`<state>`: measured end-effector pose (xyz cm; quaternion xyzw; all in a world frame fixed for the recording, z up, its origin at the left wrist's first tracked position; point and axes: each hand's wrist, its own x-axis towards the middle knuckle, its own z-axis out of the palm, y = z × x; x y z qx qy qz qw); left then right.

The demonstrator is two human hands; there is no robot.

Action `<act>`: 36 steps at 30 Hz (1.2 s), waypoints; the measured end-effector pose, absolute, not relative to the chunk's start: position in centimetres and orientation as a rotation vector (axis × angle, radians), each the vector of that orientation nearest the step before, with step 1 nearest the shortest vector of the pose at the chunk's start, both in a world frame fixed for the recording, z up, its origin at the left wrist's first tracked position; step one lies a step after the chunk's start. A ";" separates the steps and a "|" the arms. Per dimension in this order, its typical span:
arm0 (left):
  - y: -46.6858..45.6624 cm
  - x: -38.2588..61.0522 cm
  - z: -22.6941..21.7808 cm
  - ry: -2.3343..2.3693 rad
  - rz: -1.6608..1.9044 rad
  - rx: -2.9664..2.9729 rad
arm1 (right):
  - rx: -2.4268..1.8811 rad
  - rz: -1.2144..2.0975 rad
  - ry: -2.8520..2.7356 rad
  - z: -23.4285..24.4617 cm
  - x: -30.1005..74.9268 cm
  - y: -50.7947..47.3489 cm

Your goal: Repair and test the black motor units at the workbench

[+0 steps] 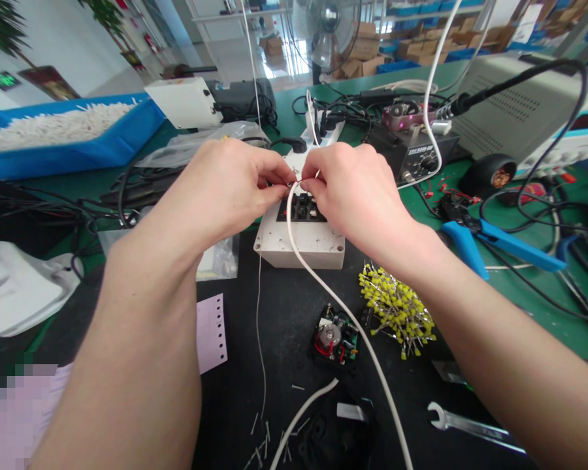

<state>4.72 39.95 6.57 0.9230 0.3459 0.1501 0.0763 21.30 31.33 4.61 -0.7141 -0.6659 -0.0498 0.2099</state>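
My left hand (228, 189) and my right hand (355, 189) meet above a white plastic box (301, 241) with black sockets in its top. Both hands pinch the stripped end of a white cable (323, 287), where thin bare wires and a bit of red show between the fingertips. The cable runs from my fingers down across the black mat toward the near edge. A small black circuit module (334, 339) lies just left of the cable. A heap of yellow components (399, 310) lies to its right.
Blue-handled cutters (500, 241) lie at right on the green mat, a spanner (470, 425) near the front. A soldering station (416, 153), grey power supply (514, 104), tangled black leads and a blue tray of white parts (63, 140) stand behind. Wire offcuts litter the mat.
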 end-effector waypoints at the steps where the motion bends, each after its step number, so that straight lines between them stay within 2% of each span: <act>1: 40.0 4.7 6.6 1.036 0.458 2.764 | -1.989 -0.138 -1.852 4.6 21.3 31.3; 36: 39.8 5.0 6.6 1.090 0.457 2.728 | -1.944 -0.196 -1.846 4.4 21.4 31.3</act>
